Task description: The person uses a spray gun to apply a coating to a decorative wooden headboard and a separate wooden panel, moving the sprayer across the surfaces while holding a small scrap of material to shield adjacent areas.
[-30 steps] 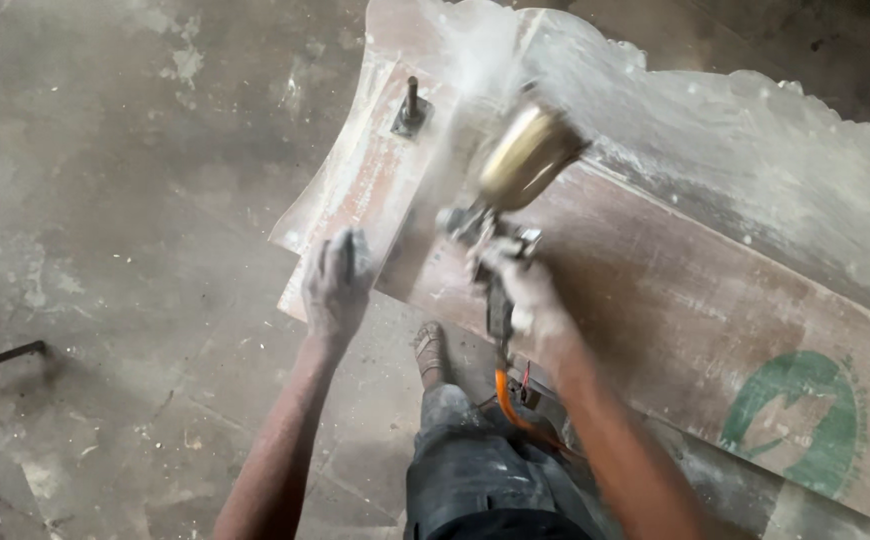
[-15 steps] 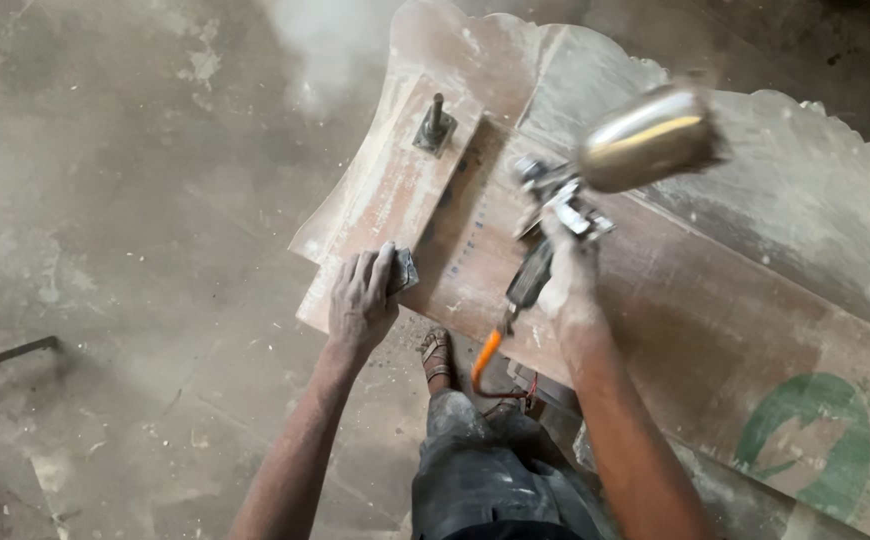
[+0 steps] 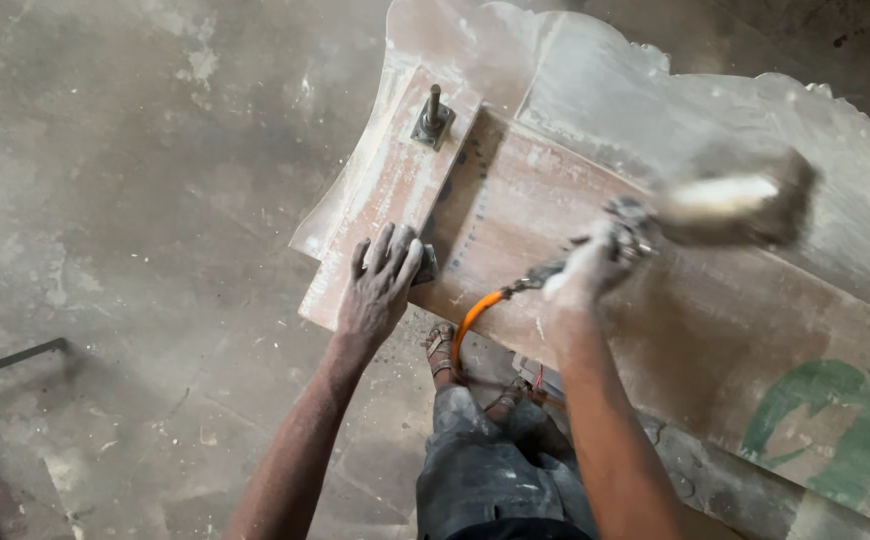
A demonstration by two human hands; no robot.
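My right hand (image 3: 587, 272) grips a spray gun (image 3: 695, 212) with a metal cup, blurred by motion, held over a dusty wooden board (image 3: 595, 210). An orange hose (image 3: 470, 328) runs from the gun's handle down toward my legs. My left hand (image 3: 380, 285) rests flat on a narrower wooden plank (image 3: 375, 190) at the board's near left end, fingers spread, with a small dark pad (image 3: 426, 266) partly under it. A metal bolt on a square plate (image 3: 432, 115) stands at the plank's far end.
The board lies on a pale, scallop-edged carved panel (image 3: 715, 110). A green round mark (image 3: 825, 425) shows on the board at the right. Dusty concrete floor (image 3: 125, 200) spreads to the left, with a dark metal bar (image 3: 10, 360) at its edge.
The spray gun has swung to the right along the board, away from the bolt. My left hand has stayed pressed on the plank's near end. The dust cloud near the bolt has thinned.
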